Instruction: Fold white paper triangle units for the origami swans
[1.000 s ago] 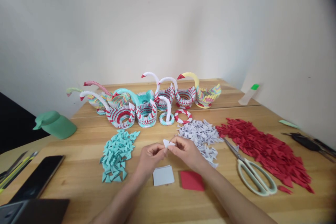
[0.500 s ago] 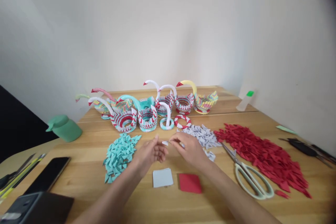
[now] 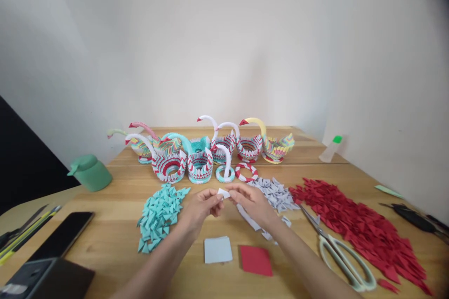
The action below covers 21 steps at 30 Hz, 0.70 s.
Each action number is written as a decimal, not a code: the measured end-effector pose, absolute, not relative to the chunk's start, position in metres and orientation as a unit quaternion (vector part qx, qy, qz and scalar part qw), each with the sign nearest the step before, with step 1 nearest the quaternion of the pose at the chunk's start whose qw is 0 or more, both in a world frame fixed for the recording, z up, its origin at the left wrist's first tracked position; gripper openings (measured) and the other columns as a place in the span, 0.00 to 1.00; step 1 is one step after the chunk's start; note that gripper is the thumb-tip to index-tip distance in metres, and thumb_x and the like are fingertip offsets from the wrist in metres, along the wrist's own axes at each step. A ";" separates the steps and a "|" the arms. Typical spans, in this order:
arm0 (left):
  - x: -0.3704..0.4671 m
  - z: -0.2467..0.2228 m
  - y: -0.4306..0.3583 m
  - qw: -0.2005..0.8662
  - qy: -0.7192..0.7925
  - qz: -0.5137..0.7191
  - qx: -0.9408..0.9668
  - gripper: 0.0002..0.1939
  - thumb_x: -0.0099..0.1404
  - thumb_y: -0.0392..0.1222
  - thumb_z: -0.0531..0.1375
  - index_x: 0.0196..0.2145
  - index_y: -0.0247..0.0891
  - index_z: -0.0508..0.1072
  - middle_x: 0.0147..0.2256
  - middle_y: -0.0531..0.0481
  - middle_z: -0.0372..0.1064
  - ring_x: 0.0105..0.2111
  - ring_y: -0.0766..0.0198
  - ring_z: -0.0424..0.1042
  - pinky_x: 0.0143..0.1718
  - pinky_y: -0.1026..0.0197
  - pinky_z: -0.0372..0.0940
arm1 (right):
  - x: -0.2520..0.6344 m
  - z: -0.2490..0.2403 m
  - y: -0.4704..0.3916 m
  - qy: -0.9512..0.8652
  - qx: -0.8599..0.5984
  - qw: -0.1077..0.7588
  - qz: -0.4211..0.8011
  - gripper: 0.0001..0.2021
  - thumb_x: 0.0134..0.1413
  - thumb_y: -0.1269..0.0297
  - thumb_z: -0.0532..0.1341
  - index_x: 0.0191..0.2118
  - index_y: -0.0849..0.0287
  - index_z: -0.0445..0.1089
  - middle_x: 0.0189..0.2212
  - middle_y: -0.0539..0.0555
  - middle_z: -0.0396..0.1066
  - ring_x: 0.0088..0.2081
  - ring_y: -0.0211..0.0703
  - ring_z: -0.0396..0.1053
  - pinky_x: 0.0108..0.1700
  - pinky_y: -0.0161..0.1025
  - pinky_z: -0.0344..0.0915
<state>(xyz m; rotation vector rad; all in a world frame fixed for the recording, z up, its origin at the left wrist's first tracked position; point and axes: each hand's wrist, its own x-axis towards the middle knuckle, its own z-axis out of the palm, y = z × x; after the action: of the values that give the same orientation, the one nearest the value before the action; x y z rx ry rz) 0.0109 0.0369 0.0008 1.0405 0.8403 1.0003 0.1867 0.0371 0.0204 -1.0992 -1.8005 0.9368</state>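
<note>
Between my two hands is a small folded white paper piece (image 3: 223, 193). My left hand (image 3: 203, 204) pinches its left side between thumb and fingers, and my right hand (image 3: 251, 201) has its fingertips closed on the right side. Just beyond my right hand spreads a pile of white folded paper pieces (image 3: 277, 195); a row of white pieces (image 3: 248, 217) lies partly under that forearm. To the left of my left hand is a heap of turquoise pieces (image 3: 162, 215). Nearer me lie a stack of white paper squares (image 3: 218, 250) and a red paper square stack (image 3: 256, 260).
Several paper swans (image 3: 170, 164) stand at the back, with a red-and-white ring (image 3: 246, 173) before them. On the right are a large red paper pile (image 3: 354, 224) and scissors (image 3: 345, 261). A phone (image 3: 63, 236), green container (image 3: 90, 173) and black box (image 3: 49, 278) sit left.
The white paper piece now shows larger between both hands, and my right fingers have come closer to my left. The view has tilted slightly, so the table's back sits lower.
</note>
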 end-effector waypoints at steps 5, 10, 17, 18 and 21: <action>0.012 -0.007 0.040 0.628 0.409 0.419 0.513 0.21 0.48 0.55 0.66 0.26 0.32 0.69 0.20 0.53 0.68 0.18 0.72 0.62 0.23 0.67 0.57 | 0.183 0.008 0.037 -0.720 -0.480 0.391 0.313 0.13 0.54 0.61 0.57 0.22 0.60 0.64 0.17 0.45 0.58 0.22 0.34 0.55 0.25 0.32 0.50; 0.014 -0.005 0.033 0.644 0.405 0.404 0.508 0.21 0.48 0.55 0.66 0.25 0.32 0.69 0.20 0.51 0.69 0.19 0.71 0.63 0.24 0.66 0.58 | 0.185 -0.001 0.030 -0.699 -0.455 0.391 0.390 0.15 0.57 0.58 0.56 0.24 0.61 0.65 0.20 0.47 0.61 0.25 0.35 0.58 0.28 0.32 0.54; 0.013 -0.004 0.023 0.712 0.332 0.438 0.436 0.18 0.52 0.52 0.65 0.25 0.32 0.70 0.23 0.48 0.71 0.23 0.68 0.67 0.26 0.65 0.61 | 0.181 -0.008 0.027 -0.569 -0.369 0.427 0.599 0.15 0.55 0.53 0.58 0.32 0.61 0.68 0.25 0.51 0.68 0.28 0.38 0.65 0.34 0.35 0.61; 0.013 -0.005 0.023 0.719 0.324 0.442 0.427 0.17 0.53 0.51 0.65 0.25 0.32 0.70 0.23 0.48 0.71 0.24 0.67 0.67 0.26 0.65 0.61 | 0.181 -0.009 0.027 -0.559 -0.365 0.428 0.609 0.14 0.55 0.53 0.59 0.33 0.62 0.68 0.25 0.51 0.68 0.28 0.37 0.65 0.34 0.35 0.61; 0.014 -0.007 0.023 0.728 0.315 0.445 0.416 0.16 0.54 0.50 0.65 0.25 0.32 0.70 0.23 0.47 0.71 0.24 0.67 0.68 0.26 0.66 0.61 | 0.180 -0.012 0.027 -0.544 -0.362 0.433 0.621 0.13 0.53 0.55 0.62 0.34 0.62 0.68 0.25 0.50 0.69 0.28 0.36 0.65 0.34 0.35 0.61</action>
<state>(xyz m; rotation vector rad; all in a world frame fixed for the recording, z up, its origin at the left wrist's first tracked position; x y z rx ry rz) 0.0137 0.0231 -0.0065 0.9156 0.6938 0.9807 0.1802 0.0271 -0.0122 -0.9025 -1.3554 1.5471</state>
